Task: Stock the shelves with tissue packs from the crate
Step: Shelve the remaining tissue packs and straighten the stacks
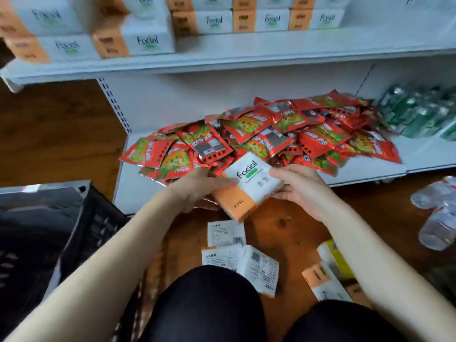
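Nearest are the knees (209,304) of a crouching person, a stance that puts both the floor and the low shelves within reach. Just ahead of them, loose packs (257,267) lie on the floor (283,230), three with their barcoded backs up and another off to the right. They look set out close by so that each can be lifted without turning to the crate (49,230), which stands at the left, its inside too dark to judge.

Above the floor packs, the left hand (197,188) and right hand (301,186) share one pack (249,186). The left grip is closed on its left side near the orange end and the right grip on the white end, with the printed face up and tilted. Holding it from both sides seems meant to square the soft pack and turn its label forward before it goes up.

Beyond the hands, the lower shelf (370,171) carries a heap of red snack packets (259,134), with green packets (419,114) to their right, so little room is left there. Bottles (436,218) lie on the floor beside it.

Farthest, the upper shelf (222,58) bears stacked packs (138,41), labels out and orange ends to the left. The seemingly bare space at its right is the likely place for this one.
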Motion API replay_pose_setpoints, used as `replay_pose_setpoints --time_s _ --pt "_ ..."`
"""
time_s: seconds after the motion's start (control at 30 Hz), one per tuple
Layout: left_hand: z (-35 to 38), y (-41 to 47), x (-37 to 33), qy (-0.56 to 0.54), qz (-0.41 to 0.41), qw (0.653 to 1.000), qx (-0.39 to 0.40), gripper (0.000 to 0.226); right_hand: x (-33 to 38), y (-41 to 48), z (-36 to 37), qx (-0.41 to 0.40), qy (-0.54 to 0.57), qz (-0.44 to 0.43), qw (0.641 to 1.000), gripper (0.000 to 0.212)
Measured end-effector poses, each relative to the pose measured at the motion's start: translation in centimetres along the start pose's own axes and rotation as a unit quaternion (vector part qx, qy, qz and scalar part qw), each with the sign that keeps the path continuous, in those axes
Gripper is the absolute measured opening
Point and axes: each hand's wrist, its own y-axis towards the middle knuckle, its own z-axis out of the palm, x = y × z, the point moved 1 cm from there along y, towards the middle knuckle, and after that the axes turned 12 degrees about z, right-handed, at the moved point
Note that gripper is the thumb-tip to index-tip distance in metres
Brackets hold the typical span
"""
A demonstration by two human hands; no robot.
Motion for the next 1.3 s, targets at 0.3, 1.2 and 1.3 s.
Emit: replay_pose_setpoints --time_s 0.3,1.2,1.3 --pt "-6.6 -4.5 -6.9 -0.038 0.257 0.905 -0.338 0.05 9.7 -3.8 6.6 0.041 0.141 -0.156 0.977 0.013" --pt "-19.5 -0.9 -13.0 0.553 0.378 0.6 -0.438 0.052 19.8 3.5 17.1 -0.137 -0.256 -0.391 0.873 0.036" --pt "-19.5 -0.5 -12.5 0.575 0.373 0.59 -0.428 0.056 19.7 3.7 17.2 -0.137 -0.266 -0.391 0.87 0.036"
